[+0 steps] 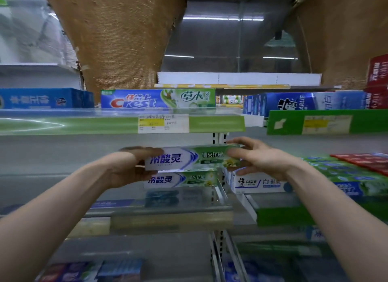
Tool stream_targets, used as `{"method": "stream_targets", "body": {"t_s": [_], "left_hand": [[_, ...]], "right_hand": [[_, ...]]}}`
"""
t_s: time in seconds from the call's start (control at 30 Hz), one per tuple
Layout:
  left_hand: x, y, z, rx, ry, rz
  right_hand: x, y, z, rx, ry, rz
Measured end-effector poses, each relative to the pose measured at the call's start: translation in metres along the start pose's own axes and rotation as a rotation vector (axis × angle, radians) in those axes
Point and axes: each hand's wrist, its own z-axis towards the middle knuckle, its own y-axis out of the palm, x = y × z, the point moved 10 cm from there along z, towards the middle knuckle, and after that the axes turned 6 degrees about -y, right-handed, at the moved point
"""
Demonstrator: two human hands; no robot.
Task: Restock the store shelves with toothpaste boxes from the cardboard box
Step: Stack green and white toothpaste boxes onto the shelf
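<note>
Left hand: the left hand [128, 166] is closed around the left end of a green-and-white toothpaste box [189, 158], fingers curled over the end; its fingertips are blurred.
Right hand: the right hand [259, 158] grips the right end of the same box, thumb on the front face and fingers wrapped above and below.
Held box: level, with its long printed face toward the camera, held between both hands in front of the middle shelf [172, 213].
Below it: a matching toothpaste box [182, 179] lies on the middle shelf just under the held one; I cannot tell whether the two touch.
Right neighbour: a white Darlie box [259, 184] lies just right of the matching box, partly behind the right hand.
Far right, same level: a stack of green toothpaste boxes [346, 176] with a red box [361, 160] lying on top.
Upper shelf: a Crest box [157, 99] sits at the centre, long face forward, with blue boxes [42, 98] to its left and blue Darlie boxes [294, 103] to its right.
Upper far right: red boxes [378, 80] are stacked at the frame edge.
Shelf edge: a green strip [63, 124] runs along the upper shelf front and carries a yellow-and-white price label [163, 123].
Lower shelf: colourful boxes [88, 269] lie nearest the camera, too blurred to name.
Cardboard box: not in view.
</note>
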Motion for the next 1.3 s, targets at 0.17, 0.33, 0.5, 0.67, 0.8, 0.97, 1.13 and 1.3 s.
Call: {"method": "stream_targets", "body": {"t_s": [0.17,0.33,0.5,0.67,0.8,0.97,1.13,1.3], "left_hand": [[0.017,-0.019,-0.004,0.038,0.104,0.127],[-0.028,-0.031,0.008,0.043,-0.035,0.467],[-0.043,-0.036,0.027,0.094,-0.066,0.547],[-0.041,-0.033,0.034,0.09,-0.082,0.777],[-0.044,-0.033,0.04,0.118,-0.074,0.784],[-0.045,-0.03,0.042,0.123,-0.083,0.806],[-0.045,-0.031,0.044,0.14,-0.072,0.767],[-0.048,-0.03,0.051,0.099,-0.044,0.807]], "right_hand": [[-0.016,-0.001,0.014,0.013,-0.064,-0.213],[0.007,0.027,0.014,-0.101,0.006,-0.489],[0.016,0.037,0.023,-0.051,0.025,-0.721],[0.018,0.045,0.025,-0.053,0.067,-0.966],[0.016,0.05,0.025,-0.03,0.064,-1.06],[0.017,0.057,0.027,-0.036,0.051,-1.12],[0.019,0.06,0.03,-0.005,0.047,-1.122],[0.017,0.063,0.03,0.005,0.046,-1.15]]}}
